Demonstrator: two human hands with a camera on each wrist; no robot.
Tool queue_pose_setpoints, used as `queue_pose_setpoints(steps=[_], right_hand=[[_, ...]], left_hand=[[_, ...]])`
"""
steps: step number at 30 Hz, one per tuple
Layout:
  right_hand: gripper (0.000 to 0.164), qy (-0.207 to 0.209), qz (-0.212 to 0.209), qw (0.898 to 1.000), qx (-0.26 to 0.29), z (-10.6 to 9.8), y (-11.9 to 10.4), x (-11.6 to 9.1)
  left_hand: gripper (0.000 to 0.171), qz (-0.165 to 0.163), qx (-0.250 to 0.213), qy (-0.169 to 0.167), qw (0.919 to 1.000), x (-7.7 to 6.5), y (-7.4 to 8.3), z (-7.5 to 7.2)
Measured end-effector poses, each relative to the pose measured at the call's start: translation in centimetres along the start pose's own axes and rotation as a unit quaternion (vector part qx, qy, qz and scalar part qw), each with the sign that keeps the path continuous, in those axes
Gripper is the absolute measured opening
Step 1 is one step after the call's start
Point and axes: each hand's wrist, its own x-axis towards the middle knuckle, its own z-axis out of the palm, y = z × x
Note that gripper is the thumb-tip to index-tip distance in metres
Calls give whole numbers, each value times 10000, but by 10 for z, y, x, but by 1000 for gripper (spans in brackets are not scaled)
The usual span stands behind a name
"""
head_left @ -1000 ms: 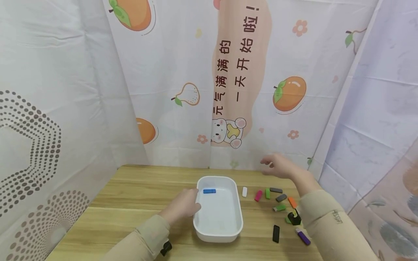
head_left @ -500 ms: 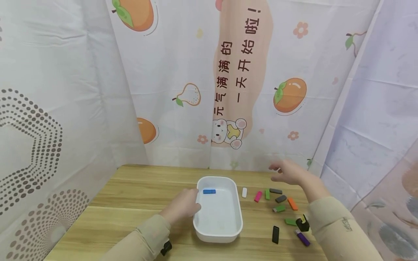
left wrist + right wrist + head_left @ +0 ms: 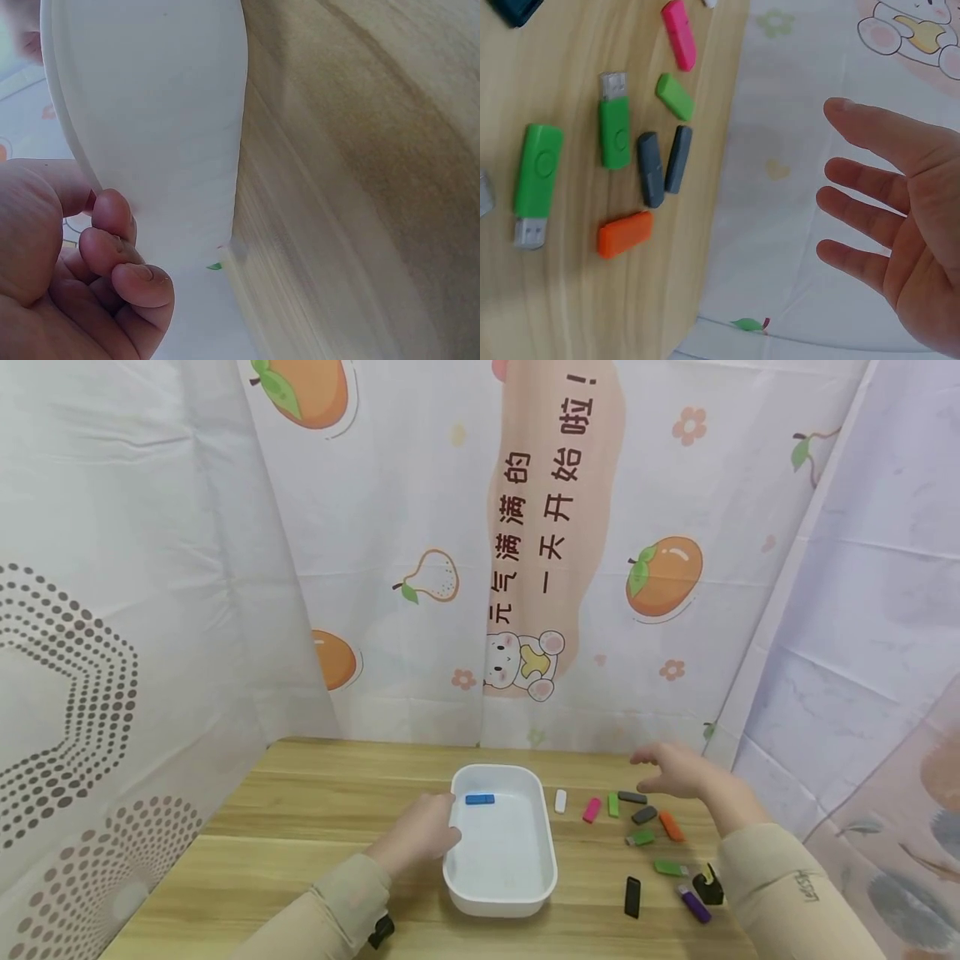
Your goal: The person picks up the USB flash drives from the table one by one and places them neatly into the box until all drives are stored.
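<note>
A white plastic basin (image 3: 498,908) stands on the table with a blue USB stick (image 3: 480,799) lying inside near its far left corner. My left hand (image 3: 420,831) pinches the basin's left rim between thumb and curled fingers, as the left wrist view shows. Above the far right of the table hovers my right hand (image 3: 675,768), fingers spread and holding nothing. Close by it lie two dark grey sticks (image 3: 650,169), an orange stick (image 3: 625,234) and a small light green stick (image 3: 675,96). Two green USB sticks (image 3: 538,169) with bare metal plugs lie nearer the person.
A pink stick (image 3: 592,810) and a white stick (image 3: 561,802) lie just right of the basin. Further forward are a black stick (image 3: 632,897) and a purple USB stick (image 3: 695,906). A printed curtain (image 3: 412,718) hangs behind the table's far edge.
My right hand has drifted right and lower over the sticks, its fingers spreading apart. The left hand and the basin keep their place.
</note>
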Motion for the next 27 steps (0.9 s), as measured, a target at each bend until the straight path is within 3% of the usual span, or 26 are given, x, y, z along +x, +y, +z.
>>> queue_pose_setpoints(steps=[13, 19, 27], right_hand=[[46, -63, 290, 9979, -580, 16, 14, -11], [44, -192, 486, 9976, -448, 23, 18, -16], [34, -282, 440, 9985, -170, 39, 28, -19]], left_hand=[[48, 82, 173, 50, 9998, -1, 1, 0], [47, 83, 82, 8, 9999, 0, 0, 0], [44, 144, 115, 52, 9998, 0, -2, 0]])
